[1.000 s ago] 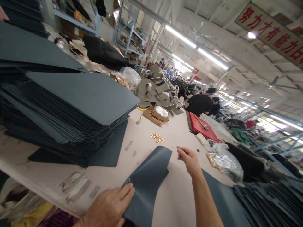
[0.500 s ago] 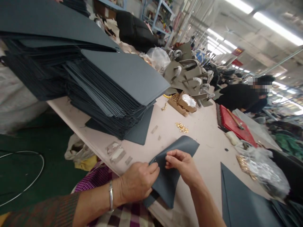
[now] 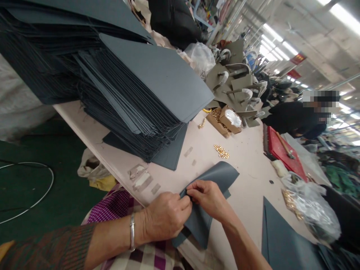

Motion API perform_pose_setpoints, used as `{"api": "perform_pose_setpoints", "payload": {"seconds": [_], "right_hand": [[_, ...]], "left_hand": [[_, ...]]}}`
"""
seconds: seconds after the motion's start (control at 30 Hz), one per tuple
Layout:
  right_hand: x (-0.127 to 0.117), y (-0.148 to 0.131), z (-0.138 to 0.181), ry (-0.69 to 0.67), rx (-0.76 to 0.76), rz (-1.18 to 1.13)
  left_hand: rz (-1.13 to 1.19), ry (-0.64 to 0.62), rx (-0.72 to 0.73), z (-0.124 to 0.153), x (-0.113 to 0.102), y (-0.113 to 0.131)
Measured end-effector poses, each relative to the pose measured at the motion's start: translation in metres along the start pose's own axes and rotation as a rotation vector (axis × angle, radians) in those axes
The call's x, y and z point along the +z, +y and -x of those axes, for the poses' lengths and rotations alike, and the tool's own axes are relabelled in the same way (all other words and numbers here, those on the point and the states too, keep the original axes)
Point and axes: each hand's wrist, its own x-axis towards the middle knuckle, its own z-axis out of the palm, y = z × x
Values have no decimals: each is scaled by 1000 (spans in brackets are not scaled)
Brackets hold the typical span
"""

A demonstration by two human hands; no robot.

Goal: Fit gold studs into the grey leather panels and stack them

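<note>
A dark blue-grey leather-like panel [image 3: 223, 174] lies bent on the table near its front edge, its far part curling up. My left hand [image 3: 168, 215], with a silver bracelet at the wrist, is closed on the panel's near left edge. Close against it, my right hand [image 3: 206, 197] pinches with thumb and forefinger at the same edge; whatever is between those fingertips is too small or hidden to name. Beyond the panel lies a small pile of gold metal fittings [image 3: 221, 151].
Tall stacks of dark panels [image 3: 157, 78] stand at the left. Behind are a cardboard box [image 3: 219, 123] of gold pieces and grey bag parts [image 3: 236, 80]. At the right lie a hammer [image 3: 287, 148] on a red slab [image 3: 277, 144], a plastic bag [image 3: 317, 213] and more panels [image 3: 284, 232]. A person [image 3: 295, 116] bends beyond.
My right hand has moved left and down to meet the left hand at the panel's edge. The left hand keeps its hold. The view has shifted slightly.
</note>
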Motion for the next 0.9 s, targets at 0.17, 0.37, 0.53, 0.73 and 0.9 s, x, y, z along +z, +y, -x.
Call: {"api": "perform_pose_setpoints", "payload": {"seconds": [0.17,0.37,0.53,0.73,0.9], "right_hand": [[-3,-4,-3,-29,-9,62],[-3,-6,-6,-77,17,55],[-2,-6,-9,-65,110,10],[-5,-7,-13,-77,188,62],[-12,-8,-22,-125,233,86]], "left_hand": [[4,31,8,0,2,-1],[15,64,16,0,6,-3],[39,77,3,0,9,-3],[47,111,15,-1,8,-4],[38,111,20,-1,8,-4]]}}
